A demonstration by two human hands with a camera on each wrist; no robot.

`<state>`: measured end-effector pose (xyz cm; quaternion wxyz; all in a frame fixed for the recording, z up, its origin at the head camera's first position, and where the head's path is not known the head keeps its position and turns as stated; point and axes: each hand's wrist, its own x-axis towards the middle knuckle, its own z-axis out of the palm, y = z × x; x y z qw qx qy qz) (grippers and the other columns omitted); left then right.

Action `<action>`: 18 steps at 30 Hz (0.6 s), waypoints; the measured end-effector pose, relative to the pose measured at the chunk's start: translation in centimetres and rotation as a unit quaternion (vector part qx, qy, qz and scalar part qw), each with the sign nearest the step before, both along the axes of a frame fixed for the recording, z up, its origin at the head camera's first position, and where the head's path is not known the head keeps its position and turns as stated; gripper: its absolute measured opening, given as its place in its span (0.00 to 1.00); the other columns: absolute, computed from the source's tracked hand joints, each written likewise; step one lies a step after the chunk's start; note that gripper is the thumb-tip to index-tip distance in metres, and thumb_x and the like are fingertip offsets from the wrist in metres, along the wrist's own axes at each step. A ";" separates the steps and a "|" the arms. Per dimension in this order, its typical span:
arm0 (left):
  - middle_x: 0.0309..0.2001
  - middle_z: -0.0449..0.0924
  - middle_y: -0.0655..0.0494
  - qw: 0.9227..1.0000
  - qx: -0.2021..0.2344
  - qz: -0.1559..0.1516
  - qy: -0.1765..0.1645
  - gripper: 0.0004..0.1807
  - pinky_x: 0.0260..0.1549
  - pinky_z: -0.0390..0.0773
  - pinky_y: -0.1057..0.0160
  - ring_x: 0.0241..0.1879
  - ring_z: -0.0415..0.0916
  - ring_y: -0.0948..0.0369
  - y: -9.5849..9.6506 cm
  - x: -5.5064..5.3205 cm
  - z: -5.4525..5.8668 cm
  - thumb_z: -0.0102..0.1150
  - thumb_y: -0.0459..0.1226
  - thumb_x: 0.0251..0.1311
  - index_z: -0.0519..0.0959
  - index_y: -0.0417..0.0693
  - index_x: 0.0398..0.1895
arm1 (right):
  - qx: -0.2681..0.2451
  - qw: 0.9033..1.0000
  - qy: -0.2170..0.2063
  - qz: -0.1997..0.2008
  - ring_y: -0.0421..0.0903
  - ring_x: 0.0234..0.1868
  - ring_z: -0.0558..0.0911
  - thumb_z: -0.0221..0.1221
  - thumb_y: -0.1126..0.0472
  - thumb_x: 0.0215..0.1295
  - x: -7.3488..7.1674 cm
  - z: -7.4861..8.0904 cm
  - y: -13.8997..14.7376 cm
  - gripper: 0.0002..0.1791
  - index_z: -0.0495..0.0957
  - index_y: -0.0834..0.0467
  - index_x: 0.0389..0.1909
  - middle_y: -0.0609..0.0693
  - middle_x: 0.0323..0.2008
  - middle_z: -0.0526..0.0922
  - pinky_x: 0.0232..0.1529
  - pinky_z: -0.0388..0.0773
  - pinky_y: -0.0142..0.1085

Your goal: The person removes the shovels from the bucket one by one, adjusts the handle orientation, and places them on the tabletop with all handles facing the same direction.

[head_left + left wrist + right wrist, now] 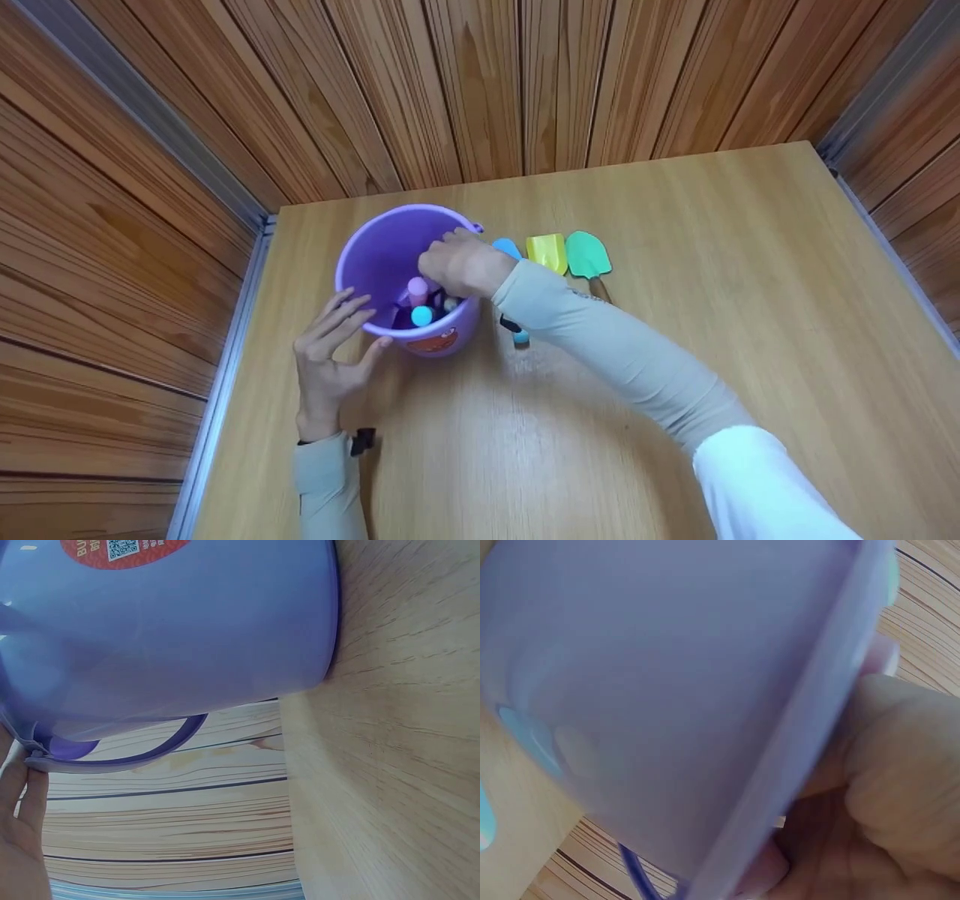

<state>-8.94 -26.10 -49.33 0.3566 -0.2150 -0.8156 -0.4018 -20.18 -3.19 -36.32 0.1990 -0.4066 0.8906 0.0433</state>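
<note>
A purple bucket stands on the table with an orange-red label on its front. Inside it lie toys, among them a pink knobbed piece and a turquoise-ended piece. My left hand, fingers spread and nearly straight, touches the bucket's left rim; the left wrist view shows fingertips by the purple handle. Over the right rim, my right hand reaches into the bucket, fingers bent downward. Its fingertips are largely hidden, and I cannot tell whether they hold anything.
Right of the bucket lie a blue shovel, a yellow shovel and a green shovel with a brown handle, partly under my right forearm. A turquoise handle end shows below that arm. Wood-panelled walls enclose the table.
</note>
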 end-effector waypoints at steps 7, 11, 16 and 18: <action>0.58 0.89 0.48 1.000 0.001 -0.005 -0.002 0.25 0.74 0.76 0.59 0.65 0.81 0.39 0.1 -0.2 0.3 0.78 0.51 0.58 0.91 0.43 0.52 | -0.016 1.000 -0.002 -0.005 0.54 0.51 0.77 0.59 0.62 0.79 0.4 1.7 1.0 0.12 0.84 0.56 0.58 0.53 0.47 0.85 0.72 0.74 0.51; 0.58 0.89 0.49 1.000 0.003 -0.004 -0.006 0.25 0.74 0.76 0.59 0.66 0.81 0.41 0.1 -0.2 0.3 0.80 0.49 0.57 0.91 0.44 0.53 | -0.023 1.000 -0.015 -0.013 0.53 0.49 0.78 0.57 0.62 0.81 0.7 2.9 1.7 0.12 0.84 0.56 0.58 0.52 0.44 0.85 0.74 0.74 0.52; 0.58 0.90 0.48 1.000 0.006 -0.006 -0.007 0.24 0.74 0.76 0.60 0.66 0.81 0.40 0.0 0.0 0.1 0.82 0.43 0.51 0.91 0.45 0.52 | -0.016 1.000 -0.019 -0.010 0.51 0.48 0.78 0.58 0.63 0.80 1.1 4.4 2.6 0.11 0.83 0.58 0.57 0.52 0.43 0.83 0.74 0.73 0.51; 0.57 0.90 0.47 1.000 0.006 -0.004 -0.003 0.24 0.74 0.76 0.60 0.65 0.82 0.39 -0.1 0.0 0.0 0.82 0.42 0.50 0.91 0.44 0.51 | -0.012 1.000 -0.022 -0.010 0.51 0.46 0.77 0.58 0.64 0.80 1.2 4.9 3.0 0.11 0.83 0.59 0.56 0.52 0.42 0.82 0.72 0.74 0.50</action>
